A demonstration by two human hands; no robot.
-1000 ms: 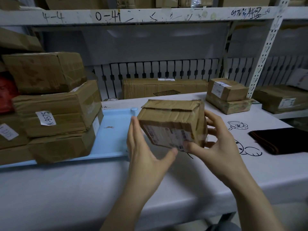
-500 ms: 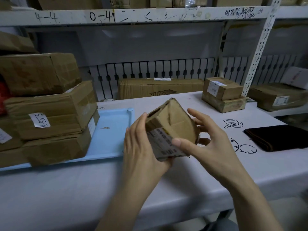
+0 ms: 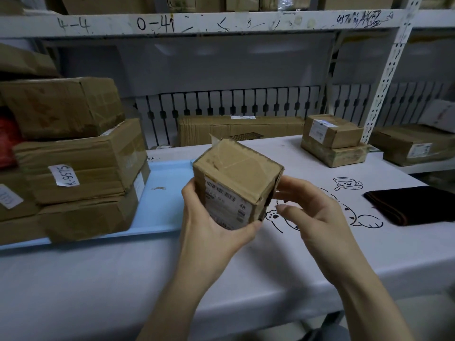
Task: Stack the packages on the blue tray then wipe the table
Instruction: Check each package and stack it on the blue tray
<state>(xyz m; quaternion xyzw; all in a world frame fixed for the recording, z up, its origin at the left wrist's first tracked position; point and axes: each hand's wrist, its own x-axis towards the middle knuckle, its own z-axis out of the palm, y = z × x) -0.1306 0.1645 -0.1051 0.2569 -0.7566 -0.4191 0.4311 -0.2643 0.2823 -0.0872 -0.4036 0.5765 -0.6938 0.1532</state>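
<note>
Turned upright since a second ago, the package point(image 3: 236, 183) is clamped in the left hand's point(image 3: 209, 232) curled fingers, the right hand's point(image 3: 317, 217) fingers loosely spread at its side, above the table point(image 3: 123, 279) beside the blue tray's point(image 3: 162, 207) right end, seemingly ready for stacking.

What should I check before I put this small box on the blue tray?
1. Hold on the small box: left hand grips its lower left side, ok.
2. Right hand support: its fingers are at the box's right edge, contact unclear, cannot tell.
3. Free spot on the blue tray: bare patch at its right end, ok.
4. Stack steady: the K-9575 box sits a little askew on the one below, cannot tell.
5. All packages on the tray: two stacked boxes stand on the table, not ok.
6. Wiping cloth ready: dark cloth lies on the table's right side, ok.
</note>
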